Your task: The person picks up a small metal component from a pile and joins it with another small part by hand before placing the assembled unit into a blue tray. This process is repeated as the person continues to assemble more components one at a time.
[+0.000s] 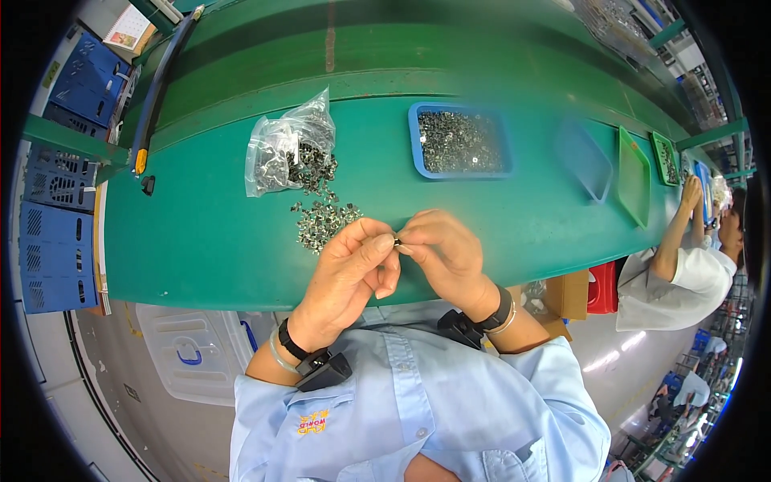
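Working with two bare hands at a green bench (201, 249), a person in a light-blue shirt (409, 377) pinches one small part (397, 240) at the centre of the frame. The left hand (341, 269) grips it between thumb and forefinger from the left; the right hand (450, 247) does the same from the right, so the fingertips of both nearly meet around it. Only a dark sliver shows; which way the part points, and how its long axis lies, cannot be told at this size.

Just beyond the left hand, left of centre, lies one loose heap of small metal pieces (325, 227), too many to count. Its trail runs up to one clear plastic bag (269, 157), open and partly filled with similar pieces. One blue tray (417, 145), upper centre, holds a further uncountable mass of them. Toward the right sit one blurred pale-blue tray (590, 165) and two green trays, one larger (634, 181) and one smaller (665, 159).

Two black wristbands, one per wrist, are visible. At least three blue crates (56, 257) line the left edge; one clear lidded box (193, 357) occupies the lower left. One co-worker (683, 277) in white appears at far right.
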Demonstrator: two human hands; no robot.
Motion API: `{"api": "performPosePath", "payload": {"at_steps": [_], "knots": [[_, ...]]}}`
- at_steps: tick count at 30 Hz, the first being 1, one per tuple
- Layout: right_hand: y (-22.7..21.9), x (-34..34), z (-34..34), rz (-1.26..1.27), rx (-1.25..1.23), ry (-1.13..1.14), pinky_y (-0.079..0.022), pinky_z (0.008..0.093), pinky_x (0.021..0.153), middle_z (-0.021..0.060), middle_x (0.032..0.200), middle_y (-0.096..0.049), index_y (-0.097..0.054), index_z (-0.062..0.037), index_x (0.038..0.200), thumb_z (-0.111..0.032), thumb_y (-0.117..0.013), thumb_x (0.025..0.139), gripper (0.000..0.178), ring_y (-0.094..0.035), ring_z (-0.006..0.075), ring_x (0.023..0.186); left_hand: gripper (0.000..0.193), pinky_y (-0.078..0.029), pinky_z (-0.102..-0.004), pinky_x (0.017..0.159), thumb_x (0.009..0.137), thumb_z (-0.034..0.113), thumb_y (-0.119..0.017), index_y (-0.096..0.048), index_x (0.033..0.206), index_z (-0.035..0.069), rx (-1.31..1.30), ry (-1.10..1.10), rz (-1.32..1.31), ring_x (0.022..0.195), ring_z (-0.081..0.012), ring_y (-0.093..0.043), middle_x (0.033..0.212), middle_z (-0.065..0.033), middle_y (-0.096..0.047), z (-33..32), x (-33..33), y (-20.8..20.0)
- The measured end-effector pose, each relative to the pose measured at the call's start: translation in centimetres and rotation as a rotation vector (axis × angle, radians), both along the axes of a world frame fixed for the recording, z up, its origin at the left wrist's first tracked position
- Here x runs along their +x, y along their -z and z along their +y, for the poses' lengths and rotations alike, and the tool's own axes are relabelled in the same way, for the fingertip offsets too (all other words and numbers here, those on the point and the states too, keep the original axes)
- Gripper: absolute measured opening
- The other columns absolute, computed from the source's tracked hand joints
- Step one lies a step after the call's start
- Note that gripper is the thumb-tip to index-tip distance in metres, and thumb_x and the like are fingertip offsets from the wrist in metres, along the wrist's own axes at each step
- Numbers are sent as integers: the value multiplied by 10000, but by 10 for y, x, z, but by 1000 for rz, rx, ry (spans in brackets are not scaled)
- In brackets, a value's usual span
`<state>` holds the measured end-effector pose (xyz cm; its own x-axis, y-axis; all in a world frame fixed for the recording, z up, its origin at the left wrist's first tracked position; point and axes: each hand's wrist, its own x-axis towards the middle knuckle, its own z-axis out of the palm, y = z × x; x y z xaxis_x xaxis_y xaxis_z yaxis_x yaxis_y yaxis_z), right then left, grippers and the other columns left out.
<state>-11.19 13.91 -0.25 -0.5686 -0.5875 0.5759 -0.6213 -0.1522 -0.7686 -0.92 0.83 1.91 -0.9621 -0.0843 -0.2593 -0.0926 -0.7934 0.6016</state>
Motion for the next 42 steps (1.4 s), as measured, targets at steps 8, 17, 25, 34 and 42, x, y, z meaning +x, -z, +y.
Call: {"api": "performPosePath", "payload": {"at_steps": [8,17,25,34,42], "knots": [[-1,-1,-1,-11,-6,-4,-493,316,624,55,822,-622,-600,-69,875,-25,-700,752,165,-605,224,744,113,-381,-235,468,935,147,-550,-538,976,42,-11,-12,-3,557,-119,-512,717,-52,-569,0,-1,0],[-1,1,0,-36,-7,-3,-492,309,621,63,822,-628,-603,-67,876,-21,-697,760,155,-608,218,742,109,-382,-235,470,935,142,-549,-541,973,40,-24,-13,5,563,-119,-515,717,-50,-568,0,-1,-1],[-5,0,1,-142,-36,-39,-491,300,627,61,829,-633,-608,-66,889,-15,-696,765,161,-608,200,742,126,-388,-249,476,938,157,-545,-536,984,40,58,-22,30,565,-124,-513,713,-48,-564,3,-1,-1],[-7,-2,1,-56,-43,-70,-480,301,626,55,809,-622,-611,-75,891,-19,-700,751,175,-598,204,722,139,-388,-250,477,926,171,-569,-537,984,48,105,18,108,565,-120,-515,751,-46,-588,3,-1,6],[-15,-9,3,76,8,-88,-446,317,628,43,794,-602,-622,-83,879,-56,-722,723,187,-583,205,702,144,-398,-246,480,926,158,-568,-568,1007,39,94,54,83,569,-113,-519,788,-56,-610,0,2,4]]}}
